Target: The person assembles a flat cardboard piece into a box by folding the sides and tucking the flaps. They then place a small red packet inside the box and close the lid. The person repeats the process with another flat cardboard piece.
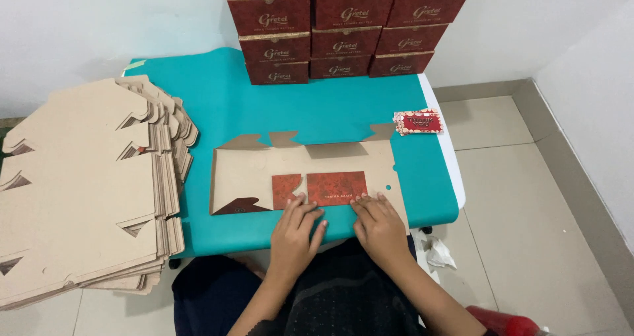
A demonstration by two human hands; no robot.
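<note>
- Flat carton blank (pixel 304 167): we find it lying unfolded on the teal table (pixel 317 105), its long axis running left to right, directly ahead of both hands; brown inside face up, red printed flaps (pixel 320 188) turned over near its front edge.
- Left hand (pixel 295 233): we press it flat on the blank's near edge, fingers spread and open, gripping nothing, fingertips touching the smaller red flap.
- Right hand (pixel 378 222): likewise flat and open, fingertips at the lower edge of the larger red flap; both hands sit equally near.
- Stack of flat blanks (pixel 86 190): piled at our left, apart from the working piece.
- Assembled red boxes (pixel 343 25): stacked closed at the table's far edge; contents hidden.
- Small red card (pixel 418 122): at the right rim.
</note>
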